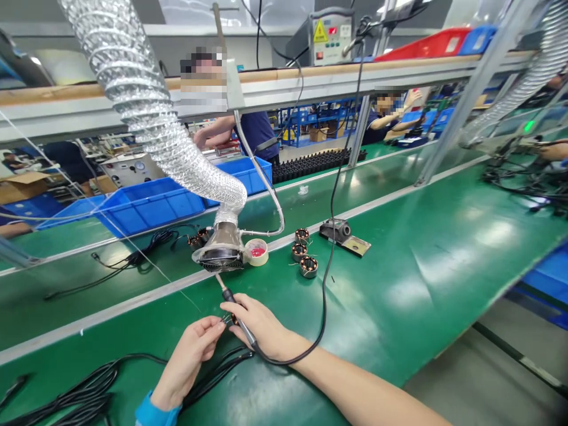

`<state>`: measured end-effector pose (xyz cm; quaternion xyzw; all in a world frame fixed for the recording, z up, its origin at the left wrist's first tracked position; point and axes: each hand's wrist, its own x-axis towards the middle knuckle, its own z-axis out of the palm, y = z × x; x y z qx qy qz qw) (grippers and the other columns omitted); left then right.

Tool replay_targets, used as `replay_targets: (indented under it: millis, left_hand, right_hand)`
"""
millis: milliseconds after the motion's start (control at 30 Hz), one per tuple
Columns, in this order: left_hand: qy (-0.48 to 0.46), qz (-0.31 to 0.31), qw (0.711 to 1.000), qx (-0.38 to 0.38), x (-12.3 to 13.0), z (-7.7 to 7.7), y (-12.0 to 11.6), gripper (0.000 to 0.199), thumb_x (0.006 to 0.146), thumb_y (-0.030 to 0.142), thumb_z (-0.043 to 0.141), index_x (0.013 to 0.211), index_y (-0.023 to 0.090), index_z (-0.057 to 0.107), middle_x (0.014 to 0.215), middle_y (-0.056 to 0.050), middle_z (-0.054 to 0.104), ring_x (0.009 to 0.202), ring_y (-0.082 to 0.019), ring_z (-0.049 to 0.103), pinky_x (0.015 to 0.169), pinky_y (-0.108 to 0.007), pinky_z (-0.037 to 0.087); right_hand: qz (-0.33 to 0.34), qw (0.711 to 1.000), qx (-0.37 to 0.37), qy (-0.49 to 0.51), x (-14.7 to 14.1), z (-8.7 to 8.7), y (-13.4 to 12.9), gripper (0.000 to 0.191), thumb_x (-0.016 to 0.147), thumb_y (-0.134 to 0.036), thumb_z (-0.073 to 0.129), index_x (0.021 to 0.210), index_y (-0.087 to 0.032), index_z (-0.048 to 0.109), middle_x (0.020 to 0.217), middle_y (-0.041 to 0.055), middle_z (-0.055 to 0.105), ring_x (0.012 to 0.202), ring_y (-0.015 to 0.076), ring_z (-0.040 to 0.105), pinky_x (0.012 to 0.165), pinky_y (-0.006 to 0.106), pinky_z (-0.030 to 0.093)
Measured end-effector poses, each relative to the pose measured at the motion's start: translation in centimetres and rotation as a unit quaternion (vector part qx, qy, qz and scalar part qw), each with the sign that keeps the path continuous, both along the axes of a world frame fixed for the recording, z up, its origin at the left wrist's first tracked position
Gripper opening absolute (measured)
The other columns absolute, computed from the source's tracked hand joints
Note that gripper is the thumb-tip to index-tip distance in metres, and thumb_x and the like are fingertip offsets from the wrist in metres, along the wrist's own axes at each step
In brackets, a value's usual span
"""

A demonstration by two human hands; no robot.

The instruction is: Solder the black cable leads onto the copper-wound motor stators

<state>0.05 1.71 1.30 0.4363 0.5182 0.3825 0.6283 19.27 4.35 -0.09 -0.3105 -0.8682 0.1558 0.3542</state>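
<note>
My right hand [264, 331] is closed around a soldering iron [228, 295], whose tip points up and away, below the fume extractor's hood [222, 248]. A dark cable runs from the iron's rear end up to the shelf. Between my hands sits a small copper-wound stator [234, 319], mostly hidden by my right hand's fingers and the iron. With thumb and fingertips, my left hand [195, 349] pinches thin wire leads [226, 319] beside it. Three more stators [308, 267] stand in a row farther up the green bench. A soldering iron stand [341, 231] lies to their right.
Black cables [84, 387] lie coiled at lower left, and some pass beneath my hands. A tape roll [257, 252] sits by the hood. Blue bins [151, 204] and a flexible silver duct [146, 100] are beyond. A power unit [332, 38] rests on the shelf. Other people work across the bench.
</note>
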Motion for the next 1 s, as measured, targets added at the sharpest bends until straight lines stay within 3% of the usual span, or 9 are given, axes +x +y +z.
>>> replay_targets:
  millis: [367,567,633,833,1000]
  left_hand:
    - [0.044,0.038,0.998,-0.020,0.5,-0.7,0.0,0.049,0.062,0.058,0.082,0.072,0.014,0.062,0.052,0.011,0.020,0.047,-0.004,0.010,0.042,-0.019,0.010]
    - [-0.003,0.077,0.997,-0.023,0.2,-0.5,0.5,0.051,0.054,0.057,0.087,0.062,0.013,0.062,0.056,0.004,0.046,0.042,0.002,0.014,0.040,-0.016,0.008]
    - [-0.008,0.088,0.996,-0.019,0.2,-0.5,0.5,0.050,0.053,0.055,0.088,0.060,0.013,0.061,0.056,0.004,0.047,0.041,0.002,0.016,0.040,-0.015,0.010]
    - [0.005,0.147,0.989,-0.032,0.7,-0.8,0.6,0.050,0.049,0.052,0.090,0.067,0.013,0.064,0.053,0.007,0.040,0.042,0.000,0.020,0.040,-0.015,0.014]
    - [0.008,0.137,0.991,-0.002,1.2,-0.6,0.2,0.043,0.061,0.049,0.085,0.064,0.014,0.059,0.053,0.008,0.033,0.044,-0.003,0.022,0.040,-0.017,0.015]
  right_hand:
    - [0.002,0.999,-0.008,-0.033,0.6,0.7,-0.3,0.047,0.087,-0.018,0.062,0.131,-0.023,0.046,0.113,0.0050,0.053,0.089,0.0160,0.054,0.078,0.024,0.046]
    - [-0.027,0.999,0.015,-0.038,0.9,0.6,-0.7,0.049,0.087,-0.031,0.067,0.131,-0.023,0.046,0.113,0.0055,0.054,0.090,0.0185,0.054,0.080,0.027,0.046]
    - [-0.039,0.998,0.032,-0.028,0.8,0.4,-0.8,0.047,0.087,-0.032,0.066,0.130,-0.023,0.047,0.112,0.0061,0.054,0.093,0.0196,0.053,0.083,0.028,0.045]
    - [-0.047,0.997,0.057,-0.012,0.4,0.0,-0.6,0.037,0.091,-0.023,0.060,0.127,-0.024,0.049,0.107,0.0050,0.054,0.086,0.0169,0.051,0.077,0.026,0.045]
    - [-0.019,0.999,0.024,0.017,0.2,-0.3,-0.5,0.035,0.092,-0.012,0.050,0.125,-0.024,0.052,0.104,0.0049,0.051,0.085,0.0150,0.051,0.075,0.024,0.046]
